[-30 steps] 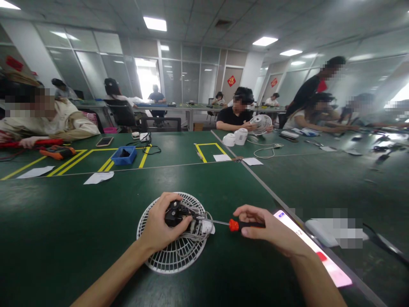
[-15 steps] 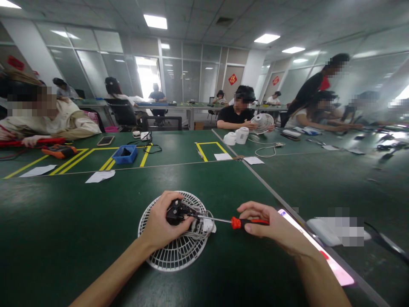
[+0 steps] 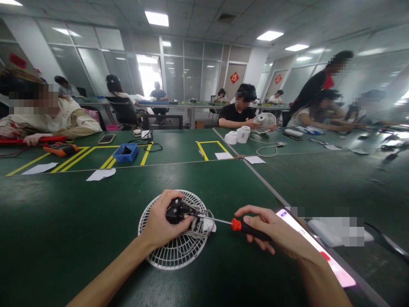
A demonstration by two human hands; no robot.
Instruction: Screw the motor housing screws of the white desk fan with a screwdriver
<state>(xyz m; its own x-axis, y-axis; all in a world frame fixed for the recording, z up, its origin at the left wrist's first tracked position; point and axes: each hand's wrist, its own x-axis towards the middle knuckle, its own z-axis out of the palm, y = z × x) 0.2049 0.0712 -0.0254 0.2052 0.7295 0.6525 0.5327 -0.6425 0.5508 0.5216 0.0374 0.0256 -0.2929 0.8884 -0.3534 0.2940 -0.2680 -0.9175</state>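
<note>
My left hand [image 3: 164, 221] is closed around a black fan motor [image 3: 174, 211], which rests over a round white fan grille [image 3: 174, 260] on the green table. Grey wires and a white plastic part [image 3: 207, 225] lie beside the motor on the grille. From the right, my right hand [image 3: 260, 226] grips the red and black handle of a screwdriver [image 3: 236, 224], thumb along the top. The screwdriver's metal shaft points left and its tip meets the motor assembly; the exact contact point is too small to make out.
To the right lies a lit phone [image 3: 315, 247] near the table seam. Further off are a blue bin [image 3: 125, 153], paper slips [image 3: 101, 174], white fan housings [image 3: 243, 134] and an orange multimeter [image 3: 61, 149]. Across the table a person [image 3: 238, 115] holds another fan grille.
My right hand has rolled around the screwdriver handle, thumb now on top and the lower fingers spread beneath. The left hand and motor have stayed in place.
</note>
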